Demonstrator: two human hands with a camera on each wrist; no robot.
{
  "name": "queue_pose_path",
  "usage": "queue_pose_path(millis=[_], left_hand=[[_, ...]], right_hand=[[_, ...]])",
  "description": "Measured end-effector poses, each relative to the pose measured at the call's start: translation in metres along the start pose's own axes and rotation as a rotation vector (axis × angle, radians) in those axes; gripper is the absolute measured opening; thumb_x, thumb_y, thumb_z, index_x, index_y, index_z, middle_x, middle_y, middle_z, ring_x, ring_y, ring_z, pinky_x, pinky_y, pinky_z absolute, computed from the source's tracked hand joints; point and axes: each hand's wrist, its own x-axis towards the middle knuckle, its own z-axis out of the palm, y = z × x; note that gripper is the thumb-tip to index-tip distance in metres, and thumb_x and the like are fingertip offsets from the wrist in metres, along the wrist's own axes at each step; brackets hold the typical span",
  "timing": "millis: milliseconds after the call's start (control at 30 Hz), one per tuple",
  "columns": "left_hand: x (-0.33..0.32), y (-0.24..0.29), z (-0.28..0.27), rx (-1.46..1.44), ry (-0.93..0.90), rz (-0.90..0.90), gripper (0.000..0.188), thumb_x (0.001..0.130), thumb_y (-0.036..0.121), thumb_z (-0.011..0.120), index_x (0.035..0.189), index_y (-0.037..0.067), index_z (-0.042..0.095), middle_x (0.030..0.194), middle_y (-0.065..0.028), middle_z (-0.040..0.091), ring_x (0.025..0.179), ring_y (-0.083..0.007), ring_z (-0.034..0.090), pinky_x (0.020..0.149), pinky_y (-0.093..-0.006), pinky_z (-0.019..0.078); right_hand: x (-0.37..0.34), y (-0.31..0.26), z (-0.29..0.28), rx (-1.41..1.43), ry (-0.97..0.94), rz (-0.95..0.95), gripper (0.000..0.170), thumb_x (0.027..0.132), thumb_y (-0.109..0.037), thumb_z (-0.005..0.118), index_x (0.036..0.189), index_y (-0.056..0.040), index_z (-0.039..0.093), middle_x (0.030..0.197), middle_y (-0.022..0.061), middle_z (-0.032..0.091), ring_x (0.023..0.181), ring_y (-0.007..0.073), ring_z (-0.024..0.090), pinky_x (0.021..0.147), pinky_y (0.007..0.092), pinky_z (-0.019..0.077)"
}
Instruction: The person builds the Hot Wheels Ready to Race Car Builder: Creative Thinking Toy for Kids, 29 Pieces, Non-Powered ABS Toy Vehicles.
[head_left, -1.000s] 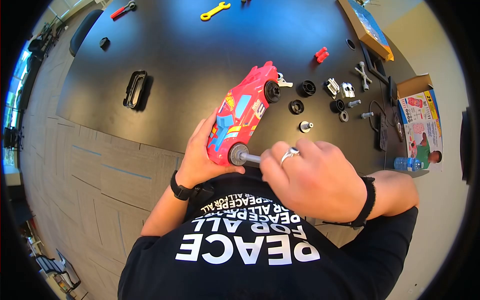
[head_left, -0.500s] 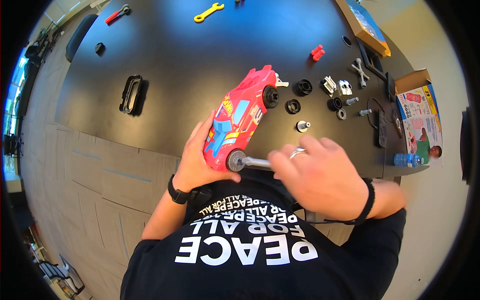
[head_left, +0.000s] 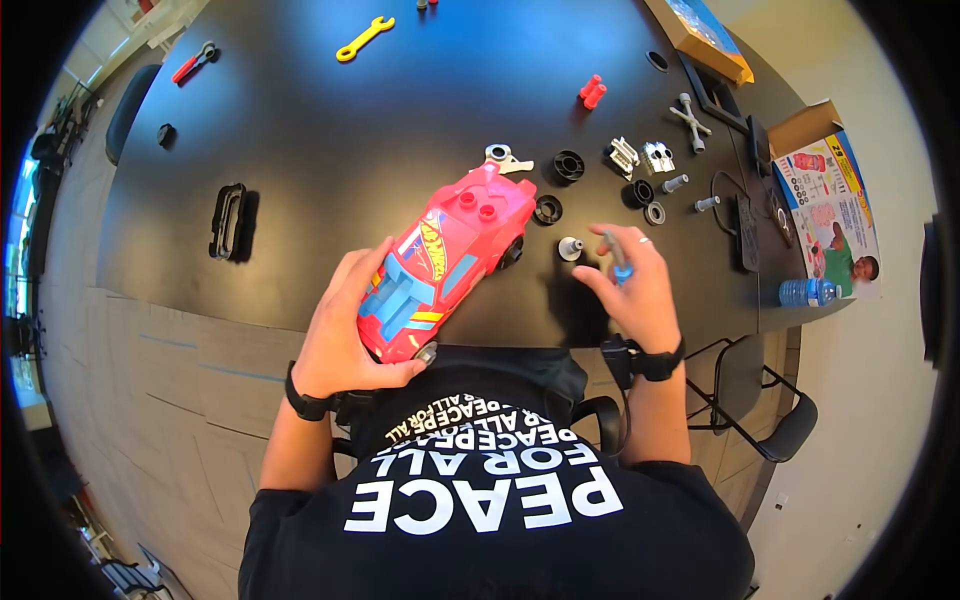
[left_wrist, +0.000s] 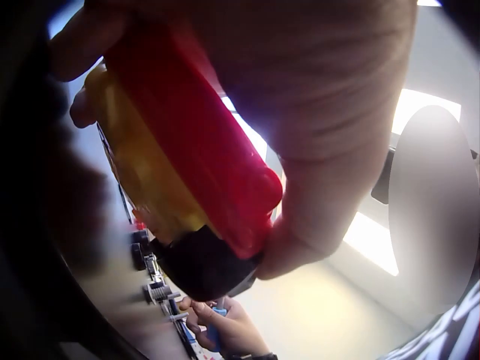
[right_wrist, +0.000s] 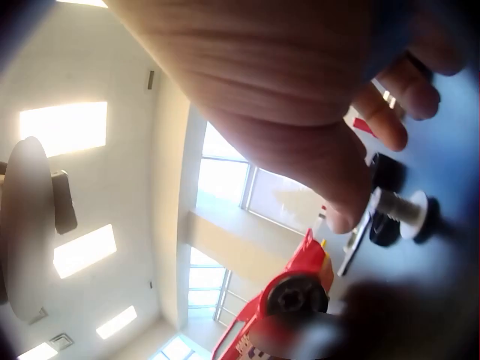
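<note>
Fingers of the left hand [head_left: 340, 335] curl round a red toy car [head_left: 455, 235], and the right hand [head_left: 640, 290] holds a blue-handled tool [head_left: 622, 272]

A black oval frame [head_left: 228, 222] lies at left on the dark table [head_left: 300, 110]; next comes the car, tilted above the near edge, then a white part [head_left: 508, 160] by its far end, a black ring [head_left: 547, 209] and a pale bolt [head_left: 570, 248] just left of the right hand, whose thumb stands apart from the other fingers

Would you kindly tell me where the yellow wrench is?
The yellow wrench lies on the table near the top of the head view, left of centre and right of the red-handled tool.
</note>
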Motion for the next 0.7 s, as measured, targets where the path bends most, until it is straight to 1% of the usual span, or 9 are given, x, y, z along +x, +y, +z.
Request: queue_pose_path(millis=[100,133,267,333,367,433,567,633,700], left_hand=[[0.005,0.001,-0.01,0.043,-0.042,-0.006,0.116,0.062,0.029,0.097,0.163,0.001,0.049,0.144,-0.0218,0.06,0.131,-0.0397,0.062,0.112,-0.0474,0.0508],[0.006,0.002,-0.013,0.058,-0.063,-0.016,0.115,0.061,0.028,0.097,0.163,0.003,0.05,0.146,-0.0215,0.06,0.131,-0.0403,0.062,0.112,-0.048,0.0512],[0.009,-0.001,-0.027,0.157,-0.088,0.037,0.114,0.062,0.025,0.095,0.164,0.003,0.049,0.154,-0.0207,0.059,0.133,-0.0426,0.058,0.115,-0.0485,0.0492],[0.012,-0.003,-0.036,0.223,-0.198,0.021,0.114,0.064,0.021,0.091,0.167,0.003,0.047,0.163,-0.0204,0.054,0.143,-0.0429,0.051,0.124,-0.0501,0.0398],[0.015,-0.003,-0.039,0.224,-0.198,0.021,0.114,0.064,0.021,0.091,0.167,0.003,0.047,0.163,-0.0204,0.054,0.143,-0.0429,0.051,0.124,-0.0501,0.0398],[0.019,-0.003,-0.047,0.184,-0.287,0.013,0.106,0.067,0.012,0.082,0.168,0.003,0.047,0.17,-0.0207,0.049,0.151,-0.0458,0.044,0.128,-0.0521,0.035],[0.027,-0.009,-0.057,0.241,-0.32,0.051,0.102,0.068,0.007,0.073,0.167,0.003,0.048,0.176,-0.0221,0.042,0.158,-0.0498,0.037,0.131,-0.054,0.0311],[0.03,-0.015,-0.056,0.287,-0.298,0.068,0.102,0.066,0.006,0.067,0.167,0.004,0.049,0.179,-0.0217,0.038,0.164,-0.0517,0.03,0.133,-0.0551,0.0284],[0.028,-0.014,-0.051,0.303,-0.274,0.063,0.1,0.068,0.007,0.069,0.167,0.004,0.05,0.179,-0.0214,0.038,0.165,-0.0515,0.029,0.133,-0.056,0.0279]], right_hand=[[0.007,0.005,0.017,-0.03,0.02,-0.023,0.042,0.086,-0.012,0.092,0.124,-0.0037,0.077,0.108,0.0151,0.073,0.095,0.0359,0.071,0.085,0.0434,0.0561],[0.01,0.002,0.019,-0.024,0.029,-0.046,0.035,0.086,-0.009,0.091,0.119,-0.0022,0.079,0.106,0.0149,0.073,0.093,0.0357,0.071,0.083,0.0437,0.056],[0.013,0.009,0.028,-0.001,-0.012,-0.037,0.029,0.087,-0.004,0.089,0.114,-0.0013,0.079,0.101,0.0145,0.072,0.089,0.0343,0.07,0.081,0.0437,0.0555],[0.013,0.011,0.029,-0.016,0.0,-0.061,0.024,0.087,-0.001,0.086,0.109,-0.0004,0.078,0.098,0.0143,0.071,0.086,0.0336,0.07,0.079,0.0443,0.055],[0.012,0.012,0.029,-0.016,0.0,-0.062,0.024,0.087,-0.001,0.086,0.109,-0.0004,0.078,0.098,0.0143,0.071,0.086,0.0336,0.07,0.079,0.0443,0.055],[0.01,0.015,0.026,-0.014,0.015,-0.039,0.022,0.087,0.0,0.085,0.107,-0.0002,0.078,0.097,0.0144,0.071,0.086,0.0341,0.07,0.079,0.0449,0.0548],[0.007,0.025,0.019,-0.067,0.03,-0.022,0.025,0.087,0.0,0.085,0.111,-0.0009,0.078,0.095,0.0139,0.07,0.086,0.0346,0.07,0.079,0.0441,0.0548],[0.006,0.029,0.014,-0.058,0.047,-0.026,0.028,0.089,-0.003,0.085,0.115,-0.0031,0.078,0.095,0.013,0.071,0.088,0.0337,0.071,0.08,0.0436,0.055],[0.007,0.025,-0.002,-0.076,0.086,0.011,0.029,0.09,-0.006,0.086,0.117,-0.004,0.078,0.096,0.0126,0.071,0.089,0.0328,0.071,0.08,0.0434,0.0549]])
